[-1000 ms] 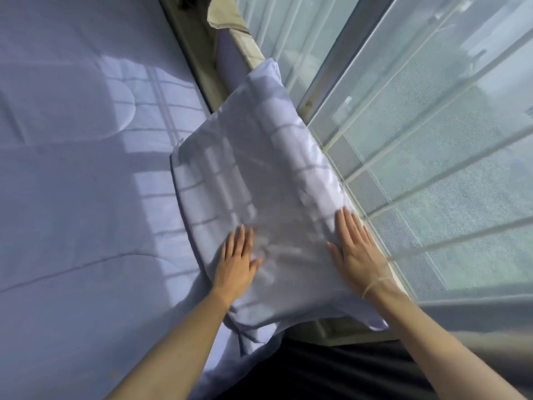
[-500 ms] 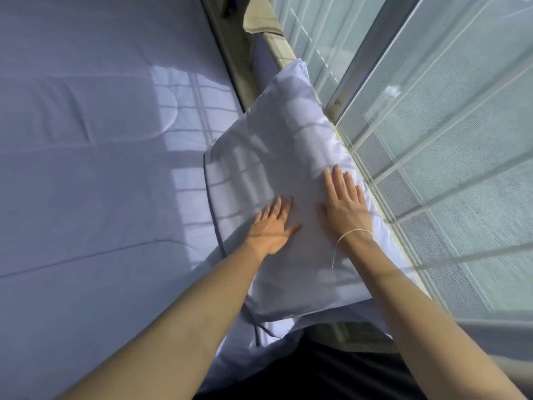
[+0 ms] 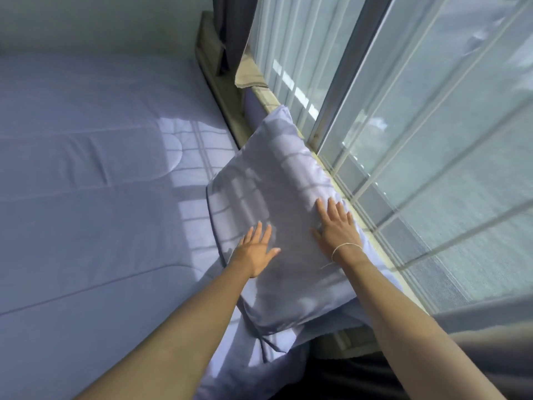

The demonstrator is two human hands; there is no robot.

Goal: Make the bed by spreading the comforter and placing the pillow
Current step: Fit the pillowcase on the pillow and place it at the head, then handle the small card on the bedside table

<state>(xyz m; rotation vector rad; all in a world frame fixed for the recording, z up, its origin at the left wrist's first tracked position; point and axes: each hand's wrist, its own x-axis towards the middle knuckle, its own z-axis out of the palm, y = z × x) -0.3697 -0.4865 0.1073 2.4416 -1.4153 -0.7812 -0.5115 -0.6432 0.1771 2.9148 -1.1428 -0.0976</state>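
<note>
A pale lavender pillow (image 3: 277, 180) leans tilted against the window ledge at the right edge of the bed. The lavender quilted comforter (image 3: 95, 197) lies spread flat over the mattress to its left. My left hand (image 3: 255, 251) lies flat with straight fingers on the pillow's lower left part. My right hand (image 3: 336, 229), a thin string at its wrist, presses flat on the pillow's right side close to the ledge. Neither hand grips anything.
A large window with sheer curtain (image 3: 432, 125) runs along the right. The wooden bed frame (image 3: 219, 82) and ledge (image 3: 264, 95) border the mattress. A dark curtain (image 3: 227, 30) hangs at the far corner. A white wall (image 3: 101, 21) stands behind the bed.
Both hands have slid over the pillow and moved slightly apart again. The view has lifted and pulled back, showing more of the bed, wall and window.
</note>
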